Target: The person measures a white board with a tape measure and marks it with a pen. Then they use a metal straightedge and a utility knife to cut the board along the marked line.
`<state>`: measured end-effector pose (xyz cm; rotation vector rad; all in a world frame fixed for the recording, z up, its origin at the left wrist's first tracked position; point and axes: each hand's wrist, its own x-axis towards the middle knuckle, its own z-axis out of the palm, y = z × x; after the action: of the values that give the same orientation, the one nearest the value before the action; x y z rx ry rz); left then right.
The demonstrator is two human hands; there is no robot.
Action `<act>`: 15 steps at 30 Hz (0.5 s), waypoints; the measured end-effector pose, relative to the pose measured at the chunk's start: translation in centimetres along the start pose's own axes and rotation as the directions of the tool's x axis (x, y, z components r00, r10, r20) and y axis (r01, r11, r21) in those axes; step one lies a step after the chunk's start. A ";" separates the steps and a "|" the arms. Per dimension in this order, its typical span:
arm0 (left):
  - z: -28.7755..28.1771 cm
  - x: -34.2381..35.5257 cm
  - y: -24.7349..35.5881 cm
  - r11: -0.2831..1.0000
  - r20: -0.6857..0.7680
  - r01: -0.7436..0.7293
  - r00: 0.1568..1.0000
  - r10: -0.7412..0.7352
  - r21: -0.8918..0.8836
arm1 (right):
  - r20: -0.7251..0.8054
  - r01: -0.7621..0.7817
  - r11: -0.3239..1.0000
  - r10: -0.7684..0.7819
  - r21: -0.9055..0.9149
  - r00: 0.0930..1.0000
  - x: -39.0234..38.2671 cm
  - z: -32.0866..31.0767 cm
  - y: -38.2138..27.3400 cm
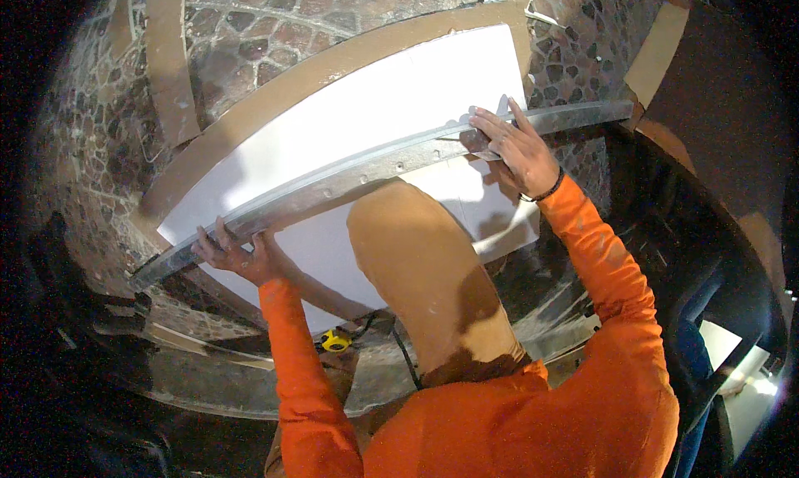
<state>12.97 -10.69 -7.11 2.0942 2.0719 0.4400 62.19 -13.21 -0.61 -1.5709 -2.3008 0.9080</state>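
Together, two hands (237, 259) (526, 158) touch one seemingly metal bar (366, 173).

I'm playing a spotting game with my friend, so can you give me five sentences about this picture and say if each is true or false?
1. The left hand and right hand both touch the long metal bar. True.
2. The right hand holds a yellow tape measure. False: it lies apart from both hands, near the left sleeve in the picture.
3. The metal bar crosses over the white sheet. True.
4. The right sleeve is green. False: it is orange.
5. There is a dark band on the right wrist. True.
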 end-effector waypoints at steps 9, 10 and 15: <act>0.3 -0.1 -0.9 0.999 -0.024 -0.028 0.999 0.029 0.034 | 0.023 0.051 0.998 -0.051 -0.022 0.998 -0.4 0.2 0.6; 0.4 0.0 -1.0 0.999 -0.026 -0.036 0.999 0.037 0.031 | 0.026 0.052 0.998 -0.052 -0.031 0.998 -0.5 0.3 0.7; 0.3 0.0 -1.1 0.997 -0.049 -0.058 0.997 0.060 0.050 | 0.003 0.080 0.996 -0.080 -0.045 0.997 -0.3 0.4 1.2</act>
<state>12.05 -10.59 -7.75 2.1990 2.0721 0.4597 63.02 -13.30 -1.56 -1.4840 -2.3824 0.8434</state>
